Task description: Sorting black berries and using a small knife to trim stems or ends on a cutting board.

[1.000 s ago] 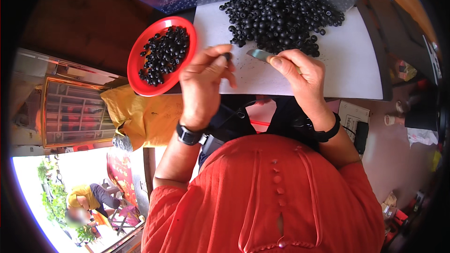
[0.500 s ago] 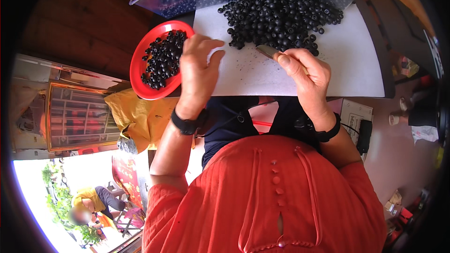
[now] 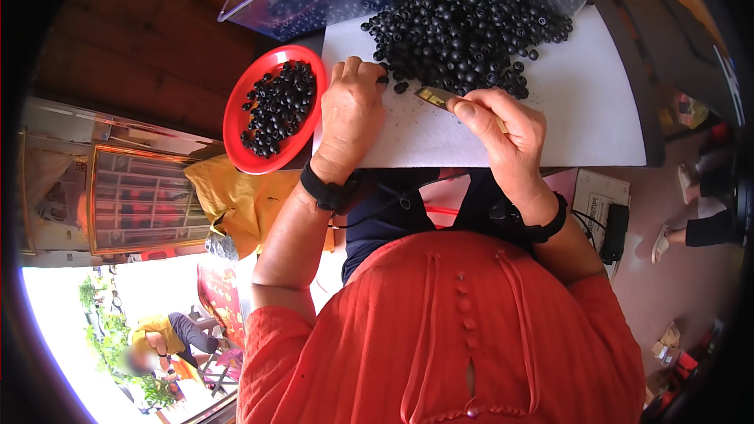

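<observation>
- Our right hand is gripping a knife.
- Our left hand is curling beside a black bead; whether we are pinching it, we cannot tell.
- We are holding both hands apart above a white board.
- Beyond, a bead pile is lying; leftward, a red plate is holding more.

Room near and right, blocked far and left
Bare white board shows right of the right hand and between both hands; the knife crosses that gap's far end, black beads and the clear bin block the far side, the red plate stands just left of the left hand
</observation>
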{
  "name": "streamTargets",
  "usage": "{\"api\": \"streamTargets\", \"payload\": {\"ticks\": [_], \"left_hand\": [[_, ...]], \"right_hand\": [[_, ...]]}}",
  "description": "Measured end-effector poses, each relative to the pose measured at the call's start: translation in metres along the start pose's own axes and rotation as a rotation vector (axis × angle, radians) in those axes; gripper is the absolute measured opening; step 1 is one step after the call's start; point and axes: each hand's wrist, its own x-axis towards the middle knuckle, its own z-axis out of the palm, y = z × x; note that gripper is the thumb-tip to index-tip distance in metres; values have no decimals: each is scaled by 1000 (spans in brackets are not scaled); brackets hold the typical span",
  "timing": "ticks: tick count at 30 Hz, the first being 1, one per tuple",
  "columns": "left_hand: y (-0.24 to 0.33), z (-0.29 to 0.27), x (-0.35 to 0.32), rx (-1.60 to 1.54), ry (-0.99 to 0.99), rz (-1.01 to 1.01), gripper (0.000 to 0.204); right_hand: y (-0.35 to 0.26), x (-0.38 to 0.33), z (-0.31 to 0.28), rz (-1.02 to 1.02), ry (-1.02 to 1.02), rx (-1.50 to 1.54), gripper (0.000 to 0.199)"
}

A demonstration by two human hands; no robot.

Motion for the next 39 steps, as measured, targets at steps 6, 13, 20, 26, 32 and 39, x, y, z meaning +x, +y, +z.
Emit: {"api": "streamTargets", "payload": {"ticks": [6, 13, 20, 26, 32, 39], "left_hand": [[3, -4, -3, 50, 27, 78, 14], [7, -22, -25, 78, -2, 95, 13], [14, -9, -31, -132, 78, 102, 15], [19, -11, -28, -14, 28, 180, 16], [12, -9, -29, -111, 68, 118, 18], [20, -11, -33, -25, 50, 146, 15]], "right_hand": [[-3, 0, 2, -7, -9, -3, 17], [3, 2, 7, -32, -3, -5, 18], [6, 3, 10, -26, -56, -126, 18], [7, 2, 12, -43, -55, -162, 17], [4, 2, 12, -33, -62, -186, 17], [4, 2, 12, -43, -52, -195, 18]]}}
